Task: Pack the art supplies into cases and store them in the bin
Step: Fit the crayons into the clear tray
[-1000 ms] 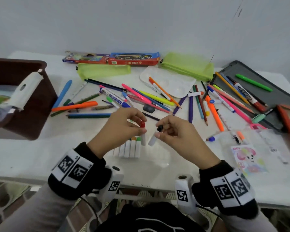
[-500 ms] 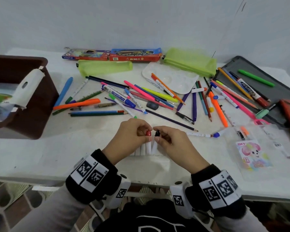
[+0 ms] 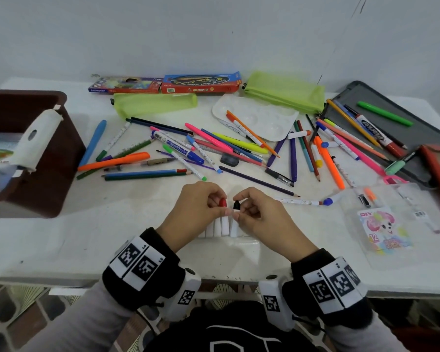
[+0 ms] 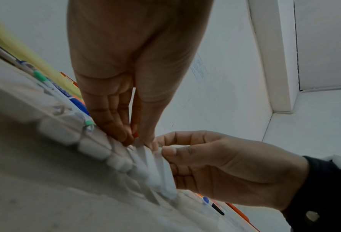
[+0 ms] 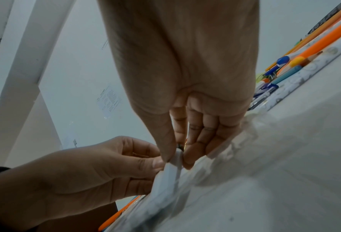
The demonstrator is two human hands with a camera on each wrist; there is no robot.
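A row of short white markers (image 3: 215,228) lies on the table near its front edge. My left hand (image 3: 201,207) pinches the red-capped marker (image 3: 223,212) at the row's right end. My right hand (image 3: 254,212) pinches a black-capped marker (image 3: 235,217) and holds it right beside the red one. The left wrist view has the white marker barrels (image 4: 157,166) side by side between both hands' fingertips. The right wrist view has my right hand (image 5: 177,157) gripping a white barrel (image 5: 173,169). The brown bin (image 3: 48,158) stands at the far left.
Loose pens, pencils and markers (image 3: 214,148) cover the table's middle. Two green mesh pouches (image 3: 285,92), two crayon boxes (image 3: 201,83) and a white palette (image 3: 257,115) lie at the back. A dark tray (image 3: 404,133) and a clear marker packet (image 3: 384,224) are on the right.
Both hands came down from above the table to the marker row. The black-capped marker now sits next to the red-capped one.
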